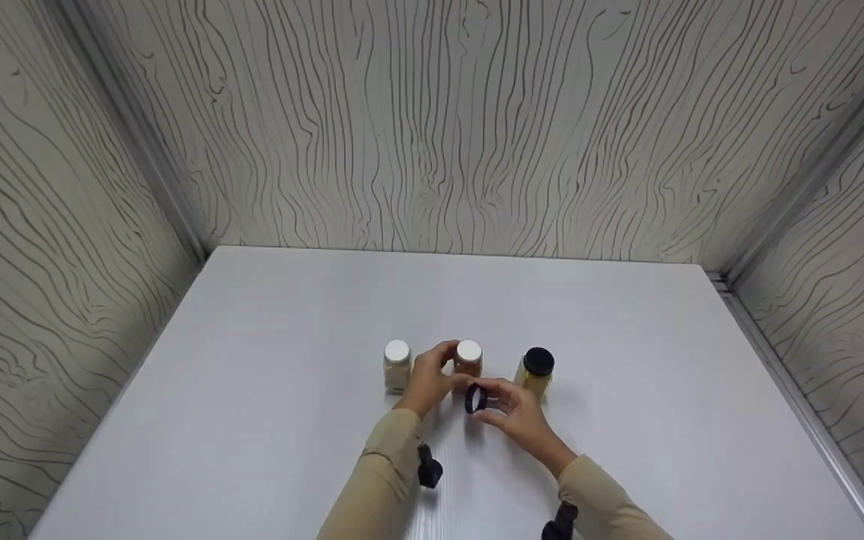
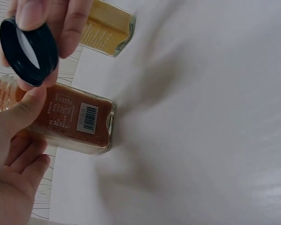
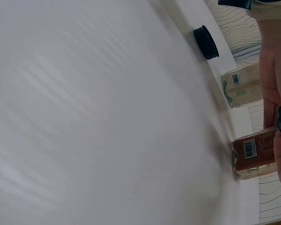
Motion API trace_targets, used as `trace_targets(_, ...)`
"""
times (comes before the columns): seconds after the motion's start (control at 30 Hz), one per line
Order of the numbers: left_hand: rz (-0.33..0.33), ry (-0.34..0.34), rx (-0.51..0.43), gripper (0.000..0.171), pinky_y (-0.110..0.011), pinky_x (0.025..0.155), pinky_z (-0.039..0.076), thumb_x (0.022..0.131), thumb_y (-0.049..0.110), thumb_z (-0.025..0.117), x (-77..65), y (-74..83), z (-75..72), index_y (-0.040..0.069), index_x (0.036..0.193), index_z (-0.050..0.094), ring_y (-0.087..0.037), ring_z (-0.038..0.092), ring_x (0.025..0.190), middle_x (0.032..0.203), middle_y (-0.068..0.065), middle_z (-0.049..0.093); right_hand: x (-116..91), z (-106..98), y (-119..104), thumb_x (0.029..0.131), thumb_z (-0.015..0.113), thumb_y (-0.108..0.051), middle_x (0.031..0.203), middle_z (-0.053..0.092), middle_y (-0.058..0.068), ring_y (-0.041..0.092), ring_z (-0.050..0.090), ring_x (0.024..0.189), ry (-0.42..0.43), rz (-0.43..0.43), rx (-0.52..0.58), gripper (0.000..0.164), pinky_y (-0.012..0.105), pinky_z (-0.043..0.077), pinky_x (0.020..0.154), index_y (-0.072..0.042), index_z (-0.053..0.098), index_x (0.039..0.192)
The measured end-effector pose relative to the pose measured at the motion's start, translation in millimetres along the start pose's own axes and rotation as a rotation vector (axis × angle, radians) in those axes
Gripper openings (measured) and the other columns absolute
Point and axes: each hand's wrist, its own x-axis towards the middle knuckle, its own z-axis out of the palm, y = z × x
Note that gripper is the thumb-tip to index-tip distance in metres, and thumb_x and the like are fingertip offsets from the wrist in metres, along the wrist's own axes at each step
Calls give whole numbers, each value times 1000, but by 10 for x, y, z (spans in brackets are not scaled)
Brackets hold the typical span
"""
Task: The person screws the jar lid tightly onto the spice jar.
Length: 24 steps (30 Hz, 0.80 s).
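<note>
Reddish-brown powder fills a square glass jar [image 2: 75, 117]; its screw-threaded neck is uncovered and its top [image 1: 469, 350] looks white from above. My left hand [image 1: 430, 379] holds this jar near its upper part, thumb on the near side. Close in front of it, my right hand [image 1: 516, 412] pinches a round black lid [image 2: 29, 51] by its rim, tilted on edge with its pale inside showing. To the left stands a pale jar [image 1: 397, 375] with a white top. A yellow jar [image 1: 534, 381] with a black lid is at the right, behind my right hand.
All the jars stand on a white table [image 1: 289, 315] bordered by wood-grain-patterned walls [image 1: 432, 127]. Black devices [image 1: 429, 472] are strapped to both wrists. The right wrist view shows a black ridged round piece [image 3: 206, 42] near the pale jar; I cannot tell what it is.
</note>
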Motion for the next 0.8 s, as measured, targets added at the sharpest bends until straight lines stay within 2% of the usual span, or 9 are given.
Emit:
trace_targets(0.13,-3,2,0,55,-43,111,48,77,6,78,1,-9,1,-7,125,56,-36,59,123,127,-24,63,-1,-2,10,83,71,-2,123,51,46,-9,58,105,2,25,1,54,5,52,89,24,47,124)
trace_targets(0.23,5,5,-4,55,-43,111,48,76,7,78,5,-18,4,-7,125,56,-36,59,123,127,-24,63,-2,-8,9,82,73,-7,122,54,43,-9,59,106,20,7,24,57,5,52,89,23,49,123)
trace_targets(0.33,13,8,-9,53,-43,111,49,77,6,78,7,-21,8,-7,124,57,-36,59,123,126,-24,63,-7,-23,28,82,74,-9,118,64,28,-7,61,106,35,-42,80,51,6,53,89,18,53,120)
trace_targets(0.43,14,14,-5,52,-43,110,49,77,7,78,9,-24,13,-6,123,58,-35,60,122,124,-23,64,-5,-46,27,81,75,-8,116,69,7,-6,61,108,41,-49,145,49,6,53,90,14,54,118)
trace_targets(0.5,11,16,-4,52,-43,110,49,77,7,78,7,-21,16,-5,123,58,-35,60,122,124,-22,65,0,-67,11,80,75,-9,117,68,-1,-5,61,109,41,-6,181,52,7,52,91,15,51,119)
trace_targets(0.67,-1,15,-3,52,-43,110,49,77,5,77,8,-3,10,-5,124,57,-35,60,123,125,-23,64,24,-122,-53,80,75,-5,118,66,-5,-4,62,109,35,133,222,63,10,54,92,22,40,125)
trace_targets(0.8,-18,10,7,51,-43,110,49,77,4,77,12,-6,6,-5,124,58,-35,60,123,125,-22,64,44,-153,-74,81,71,3,113,65,-14,-3,62,108,11,166,248,62,12,55,91,24,36,127)
